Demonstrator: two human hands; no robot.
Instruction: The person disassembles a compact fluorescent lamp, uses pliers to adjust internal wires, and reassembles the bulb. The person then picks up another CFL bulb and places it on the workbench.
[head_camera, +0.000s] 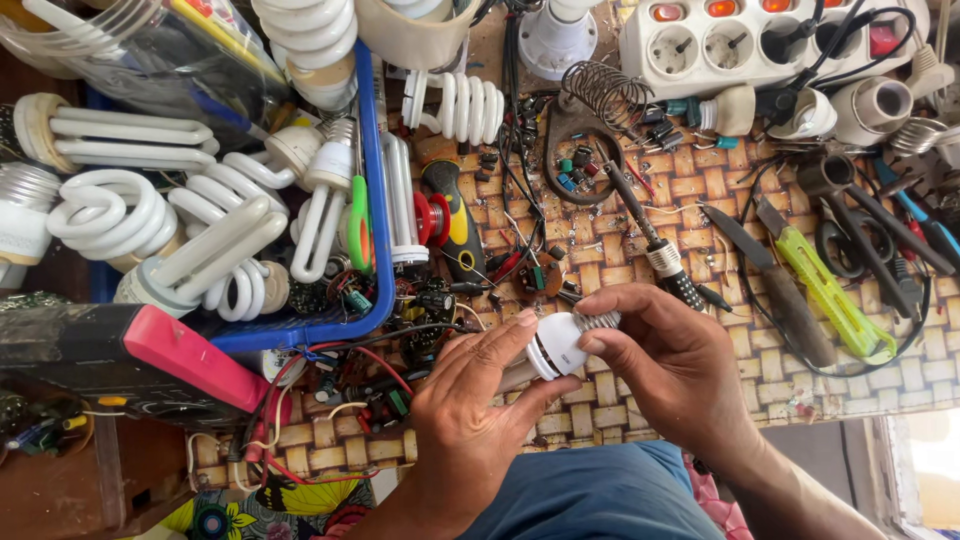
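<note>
Between both hands, white bulb base (558, 345), threaded metal cap, left hand (470, 400) and right hand (670, 360) grips clamped on it

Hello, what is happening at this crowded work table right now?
A person holds a small white lamp base with a metal screw cap in both bare hands above a table covered in a woven-pattern sheet. The left hand grips its white body, and the right hand pinches the screw cap end. A soldering iron with a black handle lies just beyond. On the left, a blue plastic basket holds white spiral lamps.
</note>
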